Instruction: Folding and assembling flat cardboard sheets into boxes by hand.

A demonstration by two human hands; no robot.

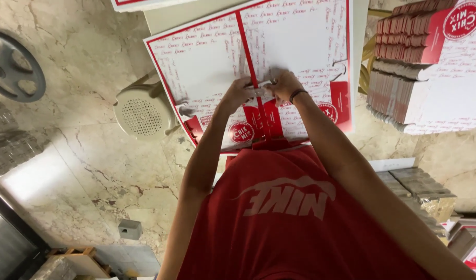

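Note:
A flat white cardboard box sheet (207,57) with red edges and round red marks lies on a pale table (168,18) in front of me. My left hand (239,94) and my right hand (283,85) meet at its middle red fold line. The fingertips of both pinch the card there, close together. A dark band circles my right wrist. My red shirt fills the lower part of the view and hides the near edge of the sheet.
A tall stack of folded red-and-white boxes (419,67) stands at the right. A beige plastic stool (142,111) sits on the marble floor (87,171) left of the table. A grey spoked wheel (12,65) is at far left. Cardboard bundles (419,189) lie at lower right.

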